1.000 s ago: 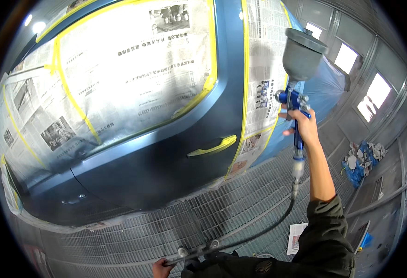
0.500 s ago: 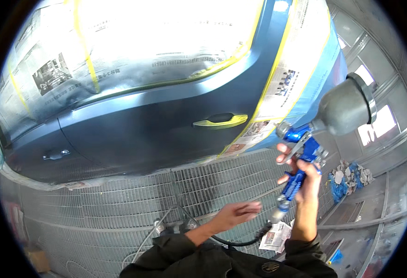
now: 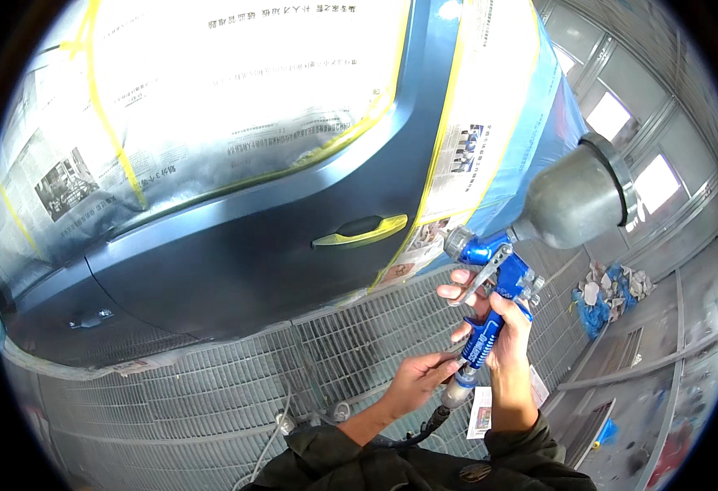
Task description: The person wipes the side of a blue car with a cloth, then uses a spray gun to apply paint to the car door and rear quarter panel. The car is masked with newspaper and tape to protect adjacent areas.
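A blue spray gun [image 3: 483, 340] with a grey paint cup [image 3: 576, 200] is held in my right hand [image 3: 510, 327]. My right palm and thumb are around its handle, the fingers by the silver trigger. The nozzle points left, toward the car door [image 3: 236, 254]. My left hand [image 3: 420, 382] pinches the lower end of the handle with thumb and forefinger, at a small part I cannot make out. A black air hose [image 3: 432, 427] runs from the bottom of the gun, partly hidden by my sleeves. The dark blue-grey door has a yellow-taped handle [image 3: 367, 232].
Newspaper masking [image 3: 244, 74] and yellow tape cover the car's windows; blue sheeting [image 3: 510, 164] wraps the body at the right. Underfoot is a metal grate floor [image 3: 179, 401]. Crumpled paper and blue plastic [image 3: 608, 295] lie by the right wall. A paper sheet [image 3: 479, 412] lies near my right forearm.
My left hand has moved from beside the gun onto its handle end and closed there. The view has shifted, so the car and gun appear farther left.
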Motion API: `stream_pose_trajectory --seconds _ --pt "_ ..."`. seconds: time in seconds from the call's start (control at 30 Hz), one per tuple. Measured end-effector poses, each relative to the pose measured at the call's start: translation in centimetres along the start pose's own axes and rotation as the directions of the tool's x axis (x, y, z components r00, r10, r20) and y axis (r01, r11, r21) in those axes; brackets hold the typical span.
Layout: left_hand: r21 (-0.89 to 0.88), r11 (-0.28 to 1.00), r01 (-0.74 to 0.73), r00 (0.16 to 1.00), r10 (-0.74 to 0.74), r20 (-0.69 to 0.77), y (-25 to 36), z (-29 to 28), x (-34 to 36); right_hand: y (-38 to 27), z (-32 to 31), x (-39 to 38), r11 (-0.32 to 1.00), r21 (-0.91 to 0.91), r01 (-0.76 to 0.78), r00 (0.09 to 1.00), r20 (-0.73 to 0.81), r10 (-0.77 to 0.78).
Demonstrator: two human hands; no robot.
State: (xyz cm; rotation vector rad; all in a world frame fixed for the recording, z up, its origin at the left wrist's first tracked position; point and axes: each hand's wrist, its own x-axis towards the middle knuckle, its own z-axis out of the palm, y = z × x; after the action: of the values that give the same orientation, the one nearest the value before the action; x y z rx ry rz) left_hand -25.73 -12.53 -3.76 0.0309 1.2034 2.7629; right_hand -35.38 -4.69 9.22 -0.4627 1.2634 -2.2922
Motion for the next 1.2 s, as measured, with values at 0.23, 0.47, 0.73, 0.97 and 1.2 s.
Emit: stream_pose_trajectory --seconds 0.23,0.47,0.73,0.97,1.2 --pt "0.668 0.741 0.059 0.847 -0.392 0.36 -11.2 -11.4 -6.9 -3.3 2.3 5.0 0.902 -0.416 0.117 0.964 -0.172 -0.205" --pt "0.91 0.112 0.398 0.865 -0.375 -0.332 -17.8 -29.4 -25.5 -2.9 5.7 10.1 0.936 -0.351 0.017 0.998 0.061 0.004" --pt "0.717 -0.128 0.685 0.675 -0.258 -0.691 -16.5 -27.7 -29.2 -5.7 1.3 13.3 0.741 -0.668 0.064 0.966 -0.145 -0.213" --pt "0.766 0.034 0.641 0.765 0.054 -0.642 -16.2 -24.0 -29.1 -8.5 -0.8 12.8 0.505 -0.862 0.039 0.896 -0.194 -0.4" --pt "0.68 0.366 0.636 0.655 0.211 -0.726 -12.5 -20.3 -31.9 -3.7 4.8 11.7 0.68 -0.732 -0.025 0.996 -0.075 -0.043"
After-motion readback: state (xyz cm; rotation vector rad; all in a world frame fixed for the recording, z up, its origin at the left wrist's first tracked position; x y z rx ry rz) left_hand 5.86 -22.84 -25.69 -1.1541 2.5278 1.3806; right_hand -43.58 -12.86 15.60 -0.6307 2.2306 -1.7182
